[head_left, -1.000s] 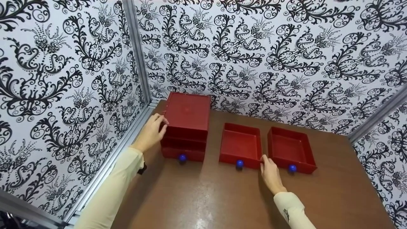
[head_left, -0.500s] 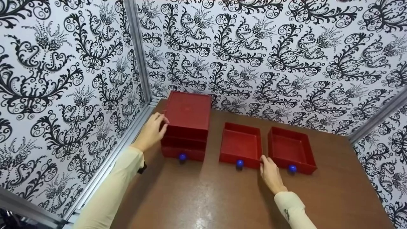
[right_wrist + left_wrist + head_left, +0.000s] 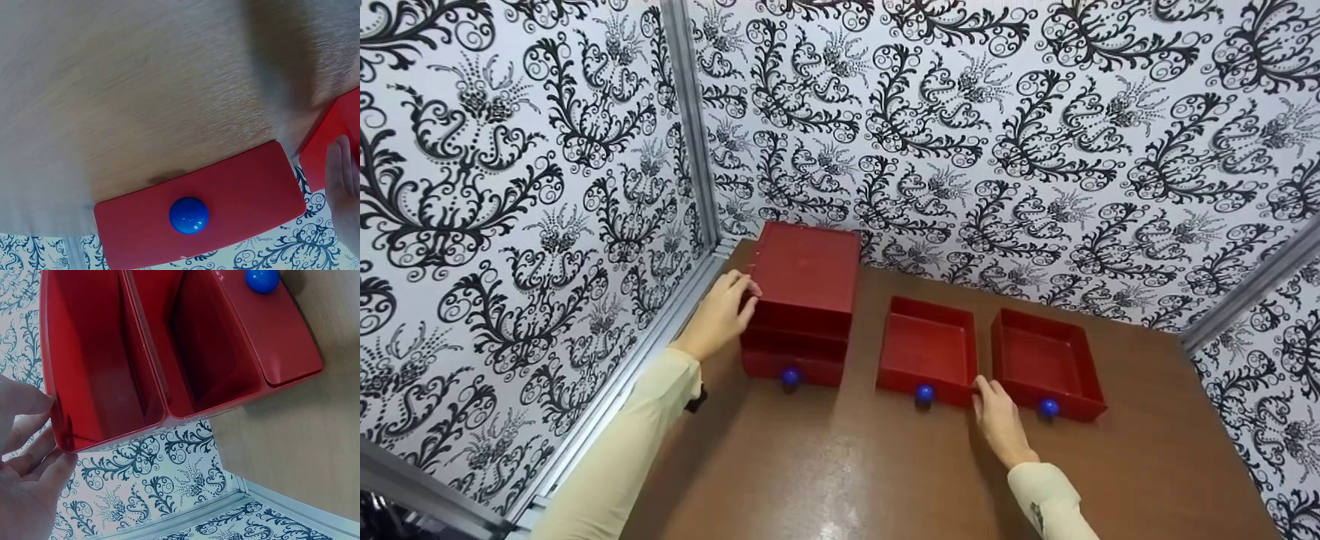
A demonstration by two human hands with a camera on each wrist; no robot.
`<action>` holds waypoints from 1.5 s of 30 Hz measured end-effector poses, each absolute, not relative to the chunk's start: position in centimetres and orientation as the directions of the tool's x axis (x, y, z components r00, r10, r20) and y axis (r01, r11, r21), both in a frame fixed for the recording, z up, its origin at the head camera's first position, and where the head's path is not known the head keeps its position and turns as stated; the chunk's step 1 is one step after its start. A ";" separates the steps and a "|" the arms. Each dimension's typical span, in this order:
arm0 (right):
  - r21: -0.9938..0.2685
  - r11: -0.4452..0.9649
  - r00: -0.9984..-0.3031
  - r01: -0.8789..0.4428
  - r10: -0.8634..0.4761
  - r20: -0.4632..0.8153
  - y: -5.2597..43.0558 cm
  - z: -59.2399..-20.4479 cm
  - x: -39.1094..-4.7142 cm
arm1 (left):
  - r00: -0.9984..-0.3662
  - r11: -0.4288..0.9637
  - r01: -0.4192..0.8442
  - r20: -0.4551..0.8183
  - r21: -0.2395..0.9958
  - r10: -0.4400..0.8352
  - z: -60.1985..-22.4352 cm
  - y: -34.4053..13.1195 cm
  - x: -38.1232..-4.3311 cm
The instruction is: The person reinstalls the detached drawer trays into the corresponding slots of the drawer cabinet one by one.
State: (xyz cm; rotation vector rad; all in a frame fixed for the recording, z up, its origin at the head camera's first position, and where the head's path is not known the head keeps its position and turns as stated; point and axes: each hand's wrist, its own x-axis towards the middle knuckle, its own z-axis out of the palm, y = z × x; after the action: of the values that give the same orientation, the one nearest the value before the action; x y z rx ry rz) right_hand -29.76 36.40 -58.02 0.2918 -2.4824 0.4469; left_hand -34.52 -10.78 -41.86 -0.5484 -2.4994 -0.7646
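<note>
A red drawer cabinet [image 3: 807, 270] stands at the back left, its two upper slots without drawers. My left hand [image 3: 721, 313] touches its front left top corner with loosely bent fingers; the left wrist view shows the fingertips [image 3: 48, 405] against the rim. A lower drawer [image 3: 810, 366] with a blue knob [image 3: 790, 377] sits in the cabinet. To the right, a red drawer [image 3: 928, 349] lies on the table, and my right hand [image 3: 1000, 420] touches its front right corner. In the right wrist view only part of that hand [image 3: 342, 191] shows, fingers straight against red plastic.
Another red drawer [image 3: 1044, 356] with a blue knob [image 3: 1048, 407] lies just right of my right hand. The brown table [image 3: 810, 465] ends at patterned walls [image 3: 930, 150] behind and on the left, with a metal post [image 3: 694, 127] in the corner.
The head view has tilted a little, so the things appear slightly lower. Both hands keep their places on the cabinet and drawer corners.
</note>
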 end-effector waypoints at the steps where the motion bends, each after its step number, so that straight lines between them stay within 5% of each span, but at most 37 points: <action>1: -0.248 0.919 -0.798 -0.307 -0.107 0.593 36.4 -58.1 -29.7 | -0.814 0.767 0.491 0.531 0.414 0.234 -41.9 -10.8 -34.5; 45: -0.382 0.886 -0.824 -0.262 0.000 0.566 36.4 -58.0 -28.1 | -0.825 0.775 0.475 0.517 0.416 0.229 -41.9 -10.8 -34.4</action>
State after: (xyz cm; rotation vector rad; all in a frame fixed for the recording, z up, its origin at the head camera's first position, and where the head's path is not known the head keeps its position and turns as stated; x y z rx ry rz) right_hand -28.07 36.41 -58.01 0.1889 -2.4772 0.6080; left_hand -34.43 -10.80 -41.87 -0.5306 -2.5245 -0.7578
